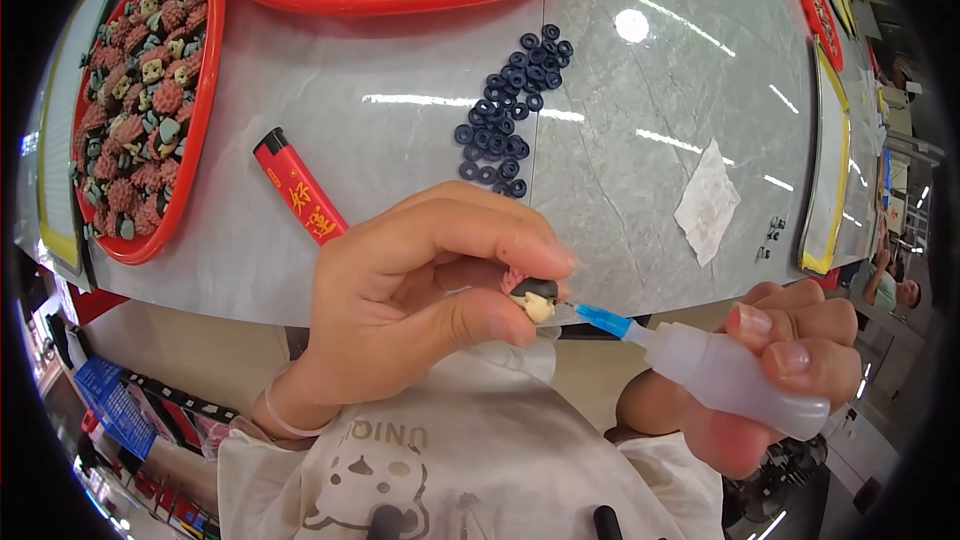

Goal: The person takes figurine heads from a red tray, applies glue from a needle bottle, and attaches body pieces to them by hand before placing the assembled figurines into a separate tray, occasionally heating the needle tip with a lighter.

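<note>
Blue flat pkgs [115, 405] on shelf at lower left; red-yellow signs [822, 5] along table's right edge.

Left hand [420, 290] pinches figurine [536, 298]; right hand [770, 380] holds glue bottle [730, 378].

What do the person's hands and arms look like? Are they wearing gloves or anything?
No gloves: both hands are bare. The left hand has a thin, pale elastic band around its wrist. The right hand wears nothing, and its fingernails are short and plain. No sleeves reach the forearms. No rings or watch show.
</note>
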The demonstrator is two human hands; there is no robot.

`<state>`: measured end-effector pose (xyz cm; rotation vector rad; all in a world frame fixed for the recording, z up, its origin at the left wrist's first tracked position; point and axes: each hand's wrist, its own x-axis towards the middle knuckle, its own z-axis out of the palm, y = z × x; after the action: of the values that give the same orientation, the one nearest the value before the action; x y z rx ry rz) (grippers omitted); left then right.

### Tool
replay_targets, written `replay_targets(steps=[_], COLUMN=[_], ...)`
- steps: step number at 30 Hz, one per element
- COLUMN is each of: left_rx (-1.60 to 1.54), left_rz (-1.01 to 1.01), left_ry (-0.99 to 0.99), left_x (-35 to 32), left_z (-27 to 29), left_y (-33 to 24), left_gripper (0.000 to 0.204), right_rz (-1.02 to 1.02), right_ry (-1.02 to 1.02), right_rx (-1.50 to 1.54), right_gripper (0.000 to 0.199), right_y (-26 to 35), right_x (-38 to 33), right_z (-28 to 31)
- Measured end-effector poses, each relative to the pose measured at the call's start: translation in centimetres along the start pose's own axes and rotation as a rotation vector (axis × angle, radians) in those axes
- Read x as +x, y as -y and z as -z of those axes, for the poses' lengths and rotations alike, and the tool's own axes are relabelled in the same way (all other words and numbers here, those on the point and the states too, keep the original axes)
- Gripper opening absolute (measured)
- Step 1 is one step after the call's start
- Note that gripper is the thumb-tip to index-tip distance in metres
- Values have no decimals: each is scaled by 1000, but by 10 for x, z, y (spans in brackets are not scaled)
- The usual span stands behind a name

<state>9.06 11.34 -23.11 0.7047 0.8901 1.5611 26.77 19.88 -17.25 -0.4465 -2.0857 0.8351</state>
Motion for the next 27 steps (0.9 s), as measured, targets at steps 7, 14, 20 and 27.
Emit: replay_targets(steps=[7,14,20,27], left_rx=[45,43,216,262], left_rz=[8,-28,-67,-79], left_ry=[-2,77,-103,-136], left_x=[1,-5,-2,-2], left_z=[-10,-3,-12,-10], left_y=[-2,8,4,5], left_gripper=[34,25,34,36], right_rz=[-304,-510,-391,-348], right_ry=[-319,-366,-194,-224], right_rx=[205,331,13,-437], right_gripper=[47,39,39,25], right_y=[-3,-35,-49,-46], right_x=[-22,-21,-21,-28], right_z=[7,-11,-16,30])
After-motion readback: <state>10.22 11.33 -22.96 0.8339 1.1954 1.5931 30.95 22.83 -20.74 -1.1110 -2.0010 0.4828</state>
